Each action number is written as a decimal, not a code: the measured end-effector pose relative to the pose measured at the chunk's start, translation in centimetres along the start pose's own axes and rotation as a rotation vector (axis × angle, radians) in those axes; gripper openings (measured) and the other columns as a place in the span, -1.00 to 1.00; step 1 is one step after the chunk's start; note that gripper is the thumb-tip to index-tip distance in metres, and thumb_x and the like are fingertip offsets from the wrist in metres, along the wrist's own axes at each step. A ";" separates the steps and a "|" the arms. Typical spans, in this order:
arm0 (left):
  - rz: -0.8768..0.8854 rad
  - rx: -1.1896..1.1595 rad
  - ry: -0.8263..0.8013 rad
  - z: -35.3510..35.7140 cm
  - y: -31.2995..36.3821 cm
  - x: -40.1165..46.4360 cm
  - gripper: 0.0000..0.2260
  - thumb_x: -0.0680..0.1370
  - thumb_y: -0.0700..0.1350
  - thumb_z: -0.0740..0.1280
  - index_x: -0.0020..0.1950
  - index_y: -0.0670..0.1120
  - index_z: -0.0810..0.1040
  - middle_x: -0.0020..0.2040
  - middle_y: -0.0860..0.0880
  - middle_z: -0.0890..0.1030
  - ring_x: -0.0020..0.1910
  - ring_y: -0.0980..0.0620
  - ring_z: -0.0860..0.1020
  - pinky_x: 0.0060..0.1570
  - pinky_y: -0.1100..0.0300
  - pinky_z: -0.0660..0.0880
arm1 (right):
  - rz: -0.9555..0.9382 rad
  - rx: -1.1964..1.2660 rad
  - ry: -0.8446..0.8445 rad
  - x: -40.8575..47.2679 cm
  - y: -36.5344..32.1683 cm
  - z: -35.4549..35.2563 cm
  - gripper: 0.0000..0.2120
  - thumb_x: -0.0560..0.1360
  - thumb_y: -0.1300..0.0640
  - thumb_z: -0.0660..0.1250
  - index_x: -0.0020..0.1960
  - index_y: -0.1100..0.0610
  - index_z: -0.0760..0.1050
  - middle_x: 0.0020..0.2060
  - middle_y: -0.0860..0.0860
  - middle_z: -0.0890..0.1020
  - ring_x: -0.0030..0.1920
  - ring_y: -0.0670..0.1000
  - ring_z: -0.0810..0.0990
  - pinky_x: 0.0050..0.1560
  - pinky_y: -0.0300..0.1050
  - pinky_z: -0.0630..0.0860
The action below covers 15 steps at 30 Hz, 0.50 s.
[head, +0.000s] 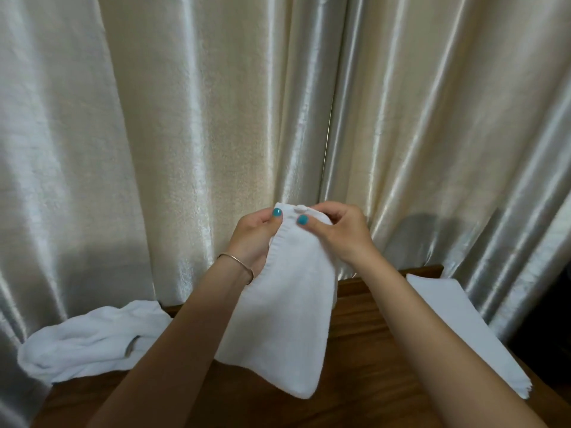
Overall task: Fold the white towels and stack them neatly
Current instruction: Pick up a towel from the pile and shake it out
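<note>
A white towel (pixel 287 307) hangs in front of me above the wooden table (pixel 364 350), its lower end drooping near the tabletop. My left hand (pixel 255 239) pinches its top edge at the left corner, thumb on the front. My right hand (pixel 336 233) pinches the top edge just beside it, thumb also on the front. The two hands are close together. A crumpled heap of white towels (pixel 89 341) lies at the table's left end. A flat stack of folded white towels (pixel 469 332) lies at the right end.
A shiny cream curtain (pixel 216 103) hangs right behind the table and fills the background. Dark space (pixel 553 329) shows beyond the table's right edge. A thin bracelet (pixel 238 264) circles my left wrist.
</note>
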<state>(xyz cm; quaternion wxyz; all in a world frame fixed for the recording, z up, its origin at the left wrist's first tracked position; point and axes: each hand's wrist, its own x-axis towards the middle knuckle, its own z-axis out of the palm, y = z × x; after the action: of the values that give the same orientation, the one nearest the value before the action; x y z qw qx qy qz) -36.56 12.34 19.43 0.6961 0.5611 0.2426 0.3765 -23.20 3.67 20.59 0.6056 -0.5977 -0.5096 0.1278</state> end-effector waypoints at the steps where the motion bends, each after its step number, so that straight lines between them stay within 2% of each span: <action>1: 0.005 -0.004 -0.019 0.2 0.1 -0.1 -0.82 0.60 -0.18 0.25 0.06 -0.19 0.63 0.00 -0.22 0.67 0.01 -0.16 0.65 0.07 0.01 0.57 | -0.010 0.006 -0.015 0.1 0.0 0.1 -0.93 0.43 0.21 0.48 -0.21 0.08 0.63 -0.35 -0.14 0.62 -0.35 -0.27 0.53 -0.29 -0.36 0.44; 4: 0.006 -0.019 -0.107 0.5 0.5 -0.7 -0.84 0.57 -0.23 0.28 0.07 -0.23 0.61 -0.10 -0.18 0.66 -0.16 -0.08 0.64 -0.11 0.14 0.59 | -0.061 0.027 -0.068 0.5 -0.2 0.6 -0.87 0.46 0.20 0.45 -0.18 -0.01 0.58 -0.36 -0.09 0.58 -0.32 -0.17 0.52 -0.27 -0.32 0.43; 6: 0.016 -0.006 -0.134 0.4 0.6 -1.0 -0.82 0.56 -0.24 0.29 0.11 -0.26 0.58 -0.10 -0.19 0.62 -0.19 -0.06 0.60 -0.15 0.16 0.57 | -0.071 0.046 -0.058 0.6 -0.4 0.7 -0.84 0.45 0.17 0.47 -0.20 -0.05 0.55 -0.38 -0.04 0.55 -0.34 -0.12 0.50 -0.32 -0.31 0.42; 8: 0.033 -0.010 -0.158 0.0 0.7 -1.2 -0.80 0.58 -0.23 0.26 0.15 -0.28 0.55 -0.05 -0.20 0.62 -0.13 -0.06 0.61 -0.09 0.16 0.57 | -0.113 0.037 -0.096 0.7 -0.5 0.8 -0.85 0.49 0.19 0.41 -0.21 -0.01 0.54 -0.31 -0.04 0.58 -0.29 -0.16 0.52 -0.26 -0.32 0.42; 10: 0.042 -0.038 -0.180 -0.5 0.8 -1.5 -0.77 0.60 -0.24 0.22 0.20 -0.28 0.53 0.01 -0.20 0.63 -0.03 -0.08 0.62 0.01 0.15 0.57 | -0.155 0.012 -0.132 0.7 -0.6 1.2 -0.88 0.53 0.23 0.35 -0.17 0.11 0.59 -0.25 0.01 0.61 -0.23 -0.14 0.53 -0.18 -0.29 0.42; 12: 0.049 -0.047 -0.195 -0.7 0.9 -1.6 -0.76 0.62 -0.25 0.17 0.23 -0.30 0.50 0.04 -0.20 0.63 0.01 -0.07 0.62 0.02 0.18 0.58 | -0.157 -0.007 -0.095 0.7 -0.6 1.8 -0.92 0.51 0.29 0.37 -0.14 0.22 0.63 -0.25 0.03 0.63 -0.24 -0.12 0.54 -0.16 -0.26 0.43; 15: 0.054 -0.037 -0.189 -0.5 1.0 -1.9 -0.75 0.63 -0.27 0.14 0.26 -0.31 0.48 0.09 -0.22 0.62 0.06 -0.06 0.62 0.04 0.19 0.57 | -0.127 0.001 -0.007 0.6 -0.6 2.3 -0.91 0.47 0.30 0.40 -0.18 0.17 0.64 -0.32 -0.11 0.62 -0.30 -0.26 0.55 -0.18 -0.37 0.44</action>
<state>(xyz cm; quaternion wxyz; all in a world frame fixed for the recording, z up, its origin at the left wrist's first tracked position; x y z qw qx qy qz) -38.38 11.20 20.12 0.7156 0.5874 0.1537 0.3452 -24.98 5.37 20.85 0.6112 -0.5633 -0.5484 0.0915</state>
